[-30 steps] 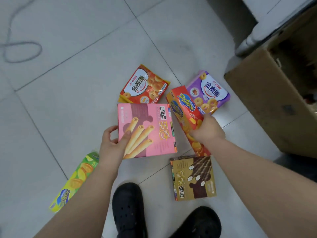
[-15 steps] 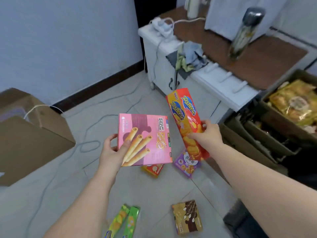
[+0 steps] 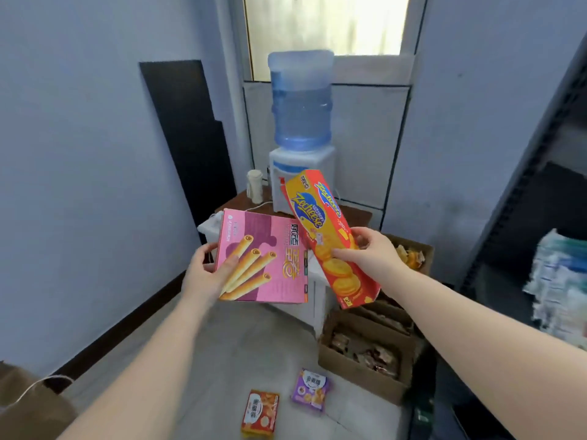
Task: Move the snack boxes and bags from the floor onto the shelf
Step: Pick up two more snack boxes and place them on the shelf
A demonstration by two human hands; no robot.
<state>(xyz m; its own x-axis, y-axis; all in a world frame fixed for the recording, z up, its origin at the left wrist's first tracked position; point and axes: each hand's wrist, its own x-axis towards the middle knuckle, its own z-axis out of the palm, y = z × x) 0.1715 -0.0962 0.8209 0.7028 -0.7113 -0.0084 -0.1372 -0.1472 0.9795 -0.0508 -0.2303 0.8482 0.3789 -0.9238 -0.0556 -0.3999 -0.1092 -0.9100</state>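
You have risen since half a second ago: both boxes now sit higher, the floor farther below. Your left hand (image 3: 206,274) pinches the pink wafer box (image 3: 263,258) by one corner, so it could tip; your right hand (image 3: 368,252) wraps the red cracker box (image 3: 327,236), whose long end could clip the dark shelf frame (image 3: 521,198).

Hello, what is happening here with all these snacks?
A person is clearing snacks off the floor. The left hand holds a pink wafer-roll box, and the right hand holds a long red cheese-biscuit box, both lifted in the air. An orange snack bag and a purple snack bag lie on the floor, not yet picked up. The dark shelf stands at the right.
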